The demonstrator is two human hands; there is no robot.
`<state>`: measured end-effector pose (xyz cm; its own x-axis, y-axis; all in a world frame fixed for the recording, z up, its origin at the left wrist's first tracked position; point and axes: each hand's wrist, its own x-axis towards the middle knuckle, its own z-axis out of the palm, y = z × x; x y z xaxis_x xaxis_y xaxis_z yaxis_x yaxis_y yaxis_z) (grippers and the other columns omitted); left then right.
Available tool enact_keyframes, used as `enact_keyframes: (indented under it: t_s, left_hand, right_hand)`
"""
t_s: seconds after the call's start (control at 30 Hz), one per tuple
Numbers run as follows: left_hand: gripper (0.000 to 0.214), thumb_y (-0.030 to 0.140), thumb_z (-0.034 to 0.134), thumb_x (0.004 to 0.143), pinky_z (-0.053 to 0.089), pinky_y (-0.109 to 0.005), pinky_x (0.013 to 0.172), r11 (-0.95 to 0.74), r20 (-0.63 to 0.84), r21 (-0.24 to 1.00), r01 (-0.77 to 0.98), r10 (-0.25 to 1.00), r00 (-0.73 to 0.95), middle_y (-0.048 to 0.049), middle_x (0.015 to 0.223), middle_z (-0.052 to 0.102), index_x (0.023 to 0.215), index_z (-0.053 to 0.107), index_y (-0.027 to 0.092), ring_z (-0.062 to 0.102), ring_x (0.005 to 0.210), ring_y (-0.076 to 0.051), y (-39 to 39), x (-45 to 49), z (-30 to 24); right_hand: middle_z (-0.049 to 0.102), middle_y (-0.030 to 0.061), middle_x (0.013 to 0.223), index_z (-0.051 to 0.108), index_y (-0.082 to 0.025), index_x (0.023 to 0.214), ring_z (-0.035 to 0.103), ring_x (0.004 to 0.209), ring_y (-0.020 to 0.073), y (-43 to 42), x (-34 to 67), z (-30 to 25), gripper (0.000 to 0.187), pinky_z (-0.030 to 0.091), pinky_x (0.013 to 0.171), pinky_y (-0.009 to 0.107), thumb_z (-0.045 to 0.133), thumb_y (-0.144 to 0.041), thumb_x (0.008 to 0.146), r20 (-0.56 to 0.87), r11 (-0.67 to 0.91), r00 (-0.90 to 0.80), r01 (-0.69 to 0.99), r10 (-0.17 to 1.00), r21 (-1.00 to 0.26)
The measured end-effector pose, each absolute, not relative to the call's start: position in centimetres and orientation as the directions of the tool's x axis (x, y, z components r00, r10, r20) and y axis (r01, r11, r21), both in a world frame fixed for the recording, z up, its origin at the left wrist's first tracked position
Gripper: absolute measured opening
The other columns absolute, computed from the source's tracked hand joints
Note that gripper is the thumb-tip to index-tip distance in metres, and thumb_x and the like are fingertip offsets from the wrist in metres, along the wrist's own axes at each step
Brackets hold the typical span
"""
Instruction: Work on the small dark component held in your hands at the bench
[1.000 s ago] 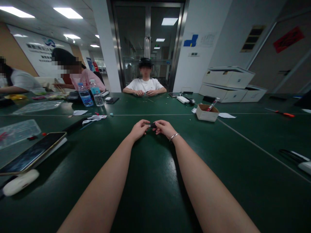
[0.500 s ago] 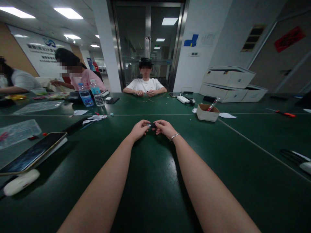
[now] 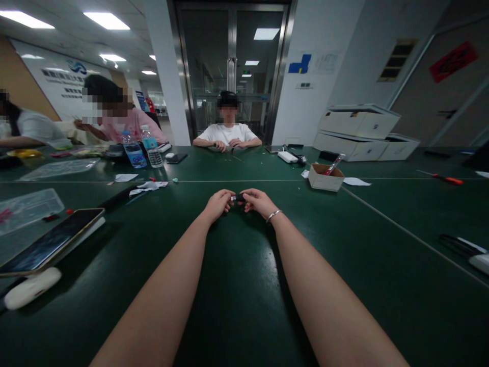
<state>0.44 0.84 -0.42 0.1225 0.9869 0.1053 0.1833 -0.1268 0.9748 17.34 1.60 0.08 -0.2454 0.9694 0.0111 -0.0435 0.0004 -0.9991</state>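
Both my arms stretch out over a dark green table (image 3: 237, 285). My left hand (image 3: 218, 204) and my right hand (image 3: 259, 202) meet at the table's middle, fingers curled in a pinch. Between the fingertips sits a small dark object (image 3: 239, 197) with a pale end, held by both hands; it is too small to name. A thin bracelet (image 3: 273, 215) circles my right wrist.
A phone (image 3: 49, 242) and a white case (image 3: 30, 288) lie at the left. A small cardboard box (image 3: 326, 177) with a red-handled tool stands right of centre; white boxes (image 3: 359, 130) behind. Water bottles (image 3: 143, 149) stand far left. Another person (image 3: 227, 133) sits opposite; others sit far left.
My hands stay together on the small object with only slight finger movement. The person at the far left has shifted an arm.
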Motion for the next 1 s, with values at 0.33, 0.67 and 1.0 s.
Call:
enact_keyframes:
  t_s: [0.33,0.67,1.0]
  left_hand:
    - [0.02,0.025,0.049,0.082,0.039,-0.018,0.046,-0.165,0.135,0.964,0.206,0.979,0.155,-0.0013,0.069,0.058,0.096,0.061,0.016,0.049,0.053,-0.008,0.69,0.47,-0.48]
    - [0.02,0.024,0.051,0.081,0.041,-0.018,0.048,-0.184,0.153,0.956,0.228,0.977,0.148,-0.0002,0.07,0.056,0.098,0.06,0.016,0.05,0.055,-0.008,0.73,0.49,-0.41]
    - [0.023,0.027,0.045,0.084,0.039,-0.019,0.046,-0.167,0.131,0.959,0.228,0.978,0.163,0.001,0.063,0.054,0.098,0.059,0.015,0.046,0.049,-0.007,0.77,0.42,-0.49]
  right_hand:
    - [0.065,0.0006,0.061,0.058,-0.013,0.094,0.053,0.04,0.006,1.72,17.38,-0.03,0.012,0.052,0.042,0.018,0.056,-0.007,0.083,0.023,0.012,-0.252,-0.042,0.967,-0.999]
    - [0.065,0.0005,0.062,0.058,-0.013,0.095,0.053,0.041,0.0055,1.74,17.38,-0.11,0.013,0.051,0.042,0.018,0.056,-0.008,0.083,0.029,0.019,-0.269,-0.04,0.963,-0.999]
    - [0.065,-0.0001,0.064,0.059,-0.014,0.094,0.053,0.042,0.0051,1.87,17.5,-0.25,0.013,0.052,0.043,0.018,0.059,-0.01,0.082,0.043,0.03,-0.295,-0.048,0.955,-0.998]
